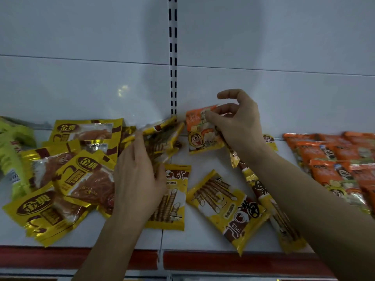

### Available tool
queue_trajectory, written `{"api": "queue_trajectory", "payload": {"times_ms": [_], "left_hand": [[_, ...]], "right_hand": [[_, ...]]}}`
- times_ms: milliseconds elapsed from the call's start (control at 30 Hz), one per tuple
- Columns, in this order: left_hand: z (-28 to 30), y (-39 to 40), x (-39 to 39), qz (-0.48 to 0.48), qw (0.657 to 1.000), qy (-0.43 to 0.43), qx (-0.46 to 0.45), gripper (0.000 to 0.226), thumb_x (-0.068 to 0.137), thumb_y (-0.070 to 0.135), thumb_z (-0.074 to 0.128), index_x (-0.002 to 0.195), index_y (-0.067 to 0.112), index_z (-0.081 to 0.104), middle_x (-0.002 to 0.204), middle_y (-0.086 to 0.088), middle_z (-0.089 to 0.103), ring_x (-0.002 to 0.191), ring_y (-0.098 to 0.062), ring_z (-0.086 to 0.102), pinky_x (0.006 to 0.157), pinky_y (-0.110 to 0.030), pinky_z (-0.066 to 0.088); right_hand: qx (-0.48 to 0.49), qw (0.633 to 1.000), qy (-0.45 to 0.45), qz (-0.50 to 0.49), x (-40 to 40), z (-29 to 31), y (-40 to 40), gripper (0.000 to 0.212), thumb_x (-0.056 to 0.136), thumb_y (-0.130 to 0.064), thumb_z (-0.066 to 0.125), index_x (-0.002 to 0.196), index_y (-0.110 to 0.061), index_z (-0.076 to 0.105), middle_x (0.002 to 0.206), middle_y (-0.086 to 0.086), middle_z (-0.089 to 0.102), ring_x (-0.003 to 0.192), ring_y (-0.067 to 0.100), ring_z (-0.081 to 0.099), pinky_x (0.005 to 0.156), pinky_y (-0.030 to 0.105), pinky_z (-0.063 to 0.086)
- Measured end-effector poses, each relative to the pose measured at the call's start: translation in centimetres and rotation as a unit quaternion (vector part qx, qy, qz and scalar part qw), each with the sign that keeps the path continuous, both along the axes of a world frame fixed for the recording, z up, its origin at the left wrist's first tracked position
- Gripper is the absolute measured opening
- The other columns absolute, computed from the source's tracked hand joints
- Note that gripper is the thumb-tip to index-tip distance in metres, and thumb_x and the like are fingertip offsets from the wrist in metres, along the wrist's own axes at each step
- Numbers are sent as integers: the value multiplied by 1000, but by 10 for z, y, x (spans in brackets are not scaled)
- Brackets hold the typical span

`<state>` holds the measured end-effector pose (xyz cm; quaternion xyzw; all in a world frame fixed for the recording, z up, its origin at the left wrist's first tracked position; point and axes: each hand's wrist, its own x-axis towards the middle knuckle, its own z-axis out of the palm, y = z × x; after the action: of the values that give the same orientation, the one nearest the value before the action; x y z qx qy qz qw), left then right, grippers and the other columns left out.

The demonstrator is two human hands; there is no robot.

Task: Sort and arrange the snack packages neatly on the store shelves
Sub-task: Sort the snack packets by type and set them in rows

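My right hand (237,122) pinches an orange snack packet (199,131) by its upper right edge and holds it upright near the back of the white shelf (205,238). My left hand (138,179) lies flat, fingers straight, over yellow wafer-roll packets (174,191) and reaches toward a jumble of them (162,136) by the back wall. Another wafer-roll packet (225,207) lies loose between my forearms. One more packet (261,189) is partly hidden under my right forearm.
Yellow packets with brown labels (81,171) are heaped at the left, with green bags (12,159) beyond them. Orange packets (336,165) lie in rows at the right. A slotted upright (173,57) divides the back wall. A red strip (223,260) edges the shelf front.
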<state>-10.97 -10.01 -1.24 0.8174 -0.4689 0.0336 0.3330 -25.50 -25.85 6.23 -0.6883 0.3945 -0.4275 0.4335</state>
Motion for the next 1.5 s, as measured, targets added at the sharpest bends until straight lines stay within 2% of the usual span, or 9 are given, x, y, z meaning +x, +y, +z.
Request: {"api": "queue_trajectory", "payload": {"times_ms": [100, 233, 467, 667, 833, 967, 1167, 1300, 1500], "left_hand": [[21, -1, -15, -20, 995, 14, -93, 64, 96, 32, 58, 152, 17, 32, 142, -5, 45, 134, -23, 39, 103, -41, 40], [41, -12, -37, -98, 984, 71, -134, 52, 102, 43, 43, 148, 20, 43, 140, 6, 52, 131, -12, 46, 103, -32, 40], [47, -33, -75, -197, 944, 209, -163, 26, 101, 38, 53, 117, 25, 68, 102, 17, 73, 96, -1, 68, 79, -28, 58], [50, -41, -112, -190, 936, 232, -183, 12, 93, 39, 62, 100, 48, 59, 86, 26, 71, 85, 4, 69, 70, -16, 56], [62, -48, -159, -183, 927, 249, -210, 9, 85, 39, 71, 89, 32, 68, 72, 20, 72, 68, -2, 70, 59, -18, 55], [61, -54, -190, -182, 930, 255, -190, 17, 86, 40, 71, 90, 24, 64, 68, 9, 72, 65, -7, 71, 62, -25, 55], [46, -53, -242, -194, 950, 232, -72, 10, 93, 28, 70, 84, 26, 64, 63, 14, 71, 58, -2, 68, 56, -22, 52], [32, -57, -268, -182, 973, 144, -4, 13, 92, 32, 72, 82, 32, 64, 67, 16, 67, 63, 0, 64, 59, -29, 53], [13, -57, -292, -182, 983, -22, 18, 17, 84, 37, 79, 76, 30, 66, 82, 10, 50, 83, -13, 49, 73, -30, 40]], "right_hand": [[14, 998, -61, -7, -16, 8, 1, 41, 84, -13, 82, 120, -19, 62, 86, 7, 74, 76, 28, 74, 63, 49, 63], [108, 978, -174, 44, -38, 21, 6, 41, 89, -5, 74, 129, -11, 62, 82, 5, 70, 47, 3, 57, 44, 18, 45], [245, 925, -246, 152, -80, 18, 5, 42, 83, -20, 71, 122, -6, 67, 80, -2, 61, 53, 8, 34, 43, 19, 29], [148, 976, -148, 64, -136, 24, -1, 8, 96, -16, 66, 93, -11, 71, 73, -1, 64, 52, 11, 42, 45, 22, 31], [30, 996, -68, -56, -180, 26, -15, 12, 97, -14, 67, 86, -14, 71, 55, -15, 59, 45, 1, 45, 46, 19, 36], [44, 998, -40, -31, -213, 27, -29, 11, 97, -15, 68, 86, -12, 72, 54, -7, 54, 46, 11, 37, 45, 24, 33], [-62, 980, 190, 2, -272, 24, -49, 2, 91, -19, 75, 89, -19, 76, 75, 5, 72, 59, 8, 61, 56, 21, 49], [-59, 958, 278, 37, -300, 9, -58, 2, 90, -24, 75, 92, -25, 75, 84, -2, 71, 83, 18, 69, 75, 36, 57], [-111, 931, 343, 62, -315, -6, -59, 1, 89, -22, 76, 89, -22, 76, 80, -9, 71, 76, 4, 66, 66, 21, 51]]}}
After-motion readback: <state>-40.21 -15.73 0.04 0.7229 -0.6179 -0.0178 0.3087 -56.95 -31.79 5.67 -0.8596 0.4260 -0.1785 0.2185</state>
